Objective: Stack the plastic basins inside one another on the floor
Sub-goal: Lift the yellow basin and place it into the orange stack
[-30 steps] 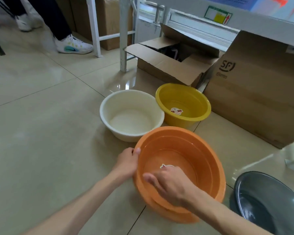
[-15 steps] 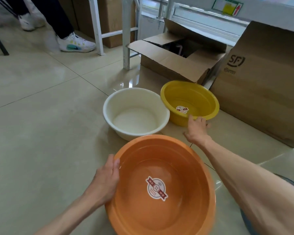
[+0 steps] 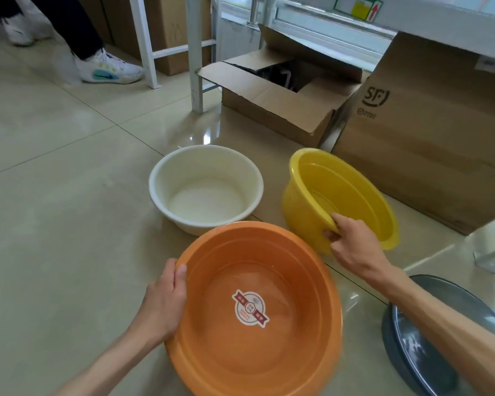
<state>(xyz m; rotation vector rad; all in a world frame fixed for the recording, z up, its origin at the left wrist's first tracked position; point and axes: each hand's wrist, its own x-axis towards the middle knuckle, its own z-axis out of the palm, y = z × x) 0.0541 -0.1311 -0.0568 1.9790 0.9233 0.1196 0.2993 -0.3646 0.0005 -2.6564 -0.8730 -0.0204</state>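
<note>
A large orange basin [image 3: 292, 352] with a round sticker inside sits on the tiled floor right in front of me. My left hand [image 3: 163, 301] grips its left rim. Behind it stands a white basin [image 3: 206, 190]. To the right is a yellow basin [image 3: 306, 207], tilted and raised on its near side. My right hand [image 3: 355, 247] pinches its near rim, thumb inside. A grey basin [image 3: 429, 355] lies at the lower right, partly hidden by my right forearm.
An open cardboard box [image 3: 280, 98] and a large closed carton [image 3: 437, 130] stand just behind the basins. White metal frame legs [image 3: 196, 67] rise at the back. Another person's white shoe [image 3: 109, 71] rests on the floor at far left.
My right hand left the orange basin, reached to the yellow basin, took its near rim and tipped it up. My left hand stays on the orange basin's rim.
</note>
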